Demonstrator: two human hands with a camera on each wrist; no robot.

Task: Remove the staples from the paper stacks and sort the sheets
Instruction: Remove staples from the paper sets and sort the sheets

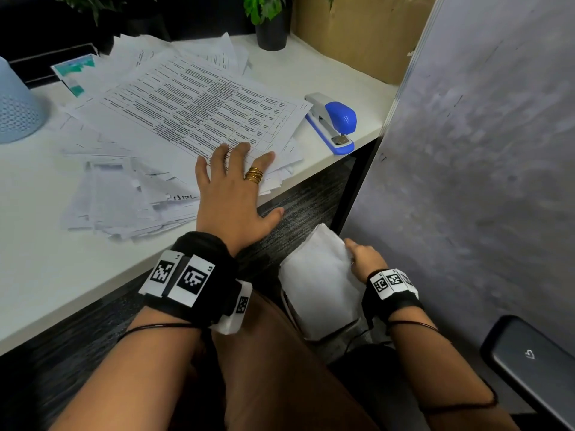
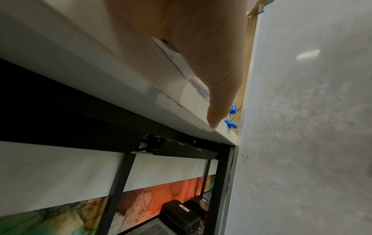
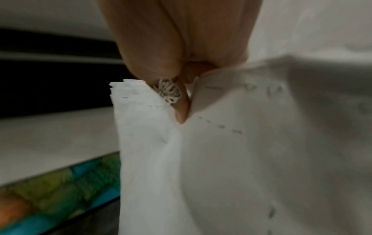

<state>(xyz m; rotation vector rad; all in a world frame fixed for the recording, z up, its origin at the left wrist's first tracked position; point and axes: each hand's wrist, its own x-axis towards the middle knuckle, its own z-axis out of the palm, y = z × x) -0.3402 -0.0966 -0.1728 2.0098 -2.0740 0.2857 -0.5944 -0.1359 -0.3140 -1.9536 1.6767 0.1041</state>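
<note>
Two hands in view. Left hand (image 1: 231, 189) lies flat, fingers spread, on the loose printed sheets (image 1: 199, 107) at the tabletop (image 1: 40, 259) edge — holding nothing. Right hand (image 1: 364, 259), below the tabletop, pinches a stapled paper stack (image 1: 317, 275) at its corner — staples show in the wrist view. Blue stapler (image 1: 334, 122) sits just beside the sheets.

White desk (image 1: 311, 70): loose printed sheets (image 1: 193, 110), blue stapler (image 1: 334, 121), potted plant (image 1: 270, 29), pale-blue perforated object (image 1: 15, 104).
</note>
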